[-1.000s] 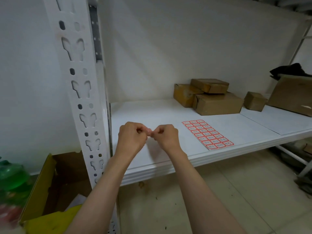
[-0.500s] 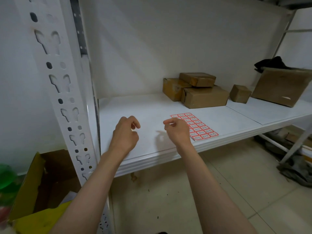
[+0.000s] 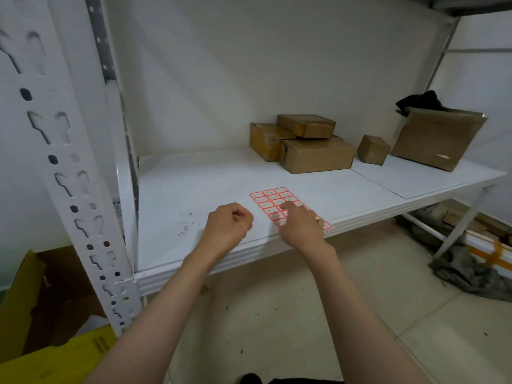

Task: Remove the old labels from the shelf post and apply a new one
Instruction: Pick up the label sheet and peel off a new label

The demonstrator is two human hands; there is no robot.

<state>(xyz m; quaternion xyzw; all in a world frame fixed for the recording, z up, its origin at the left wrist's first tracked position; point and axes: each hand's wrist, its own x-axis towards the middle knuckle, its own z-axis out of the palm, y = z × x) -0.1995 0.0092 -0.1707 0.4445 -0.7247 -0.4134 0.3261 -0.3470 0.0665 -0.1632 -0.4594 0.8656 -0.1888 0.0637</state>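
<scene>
Two bare forearms, no sleeves; left hand point(image 3: 228, 225), right hand point(image 3: 302, 227).

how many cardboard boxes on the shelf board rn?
5. Three clustered at the back: yellowish box, flat box stacked on top, larger box in front. Small box to their right. Big box far right, under black cloth. More could sit hidden behind these.
</scene>
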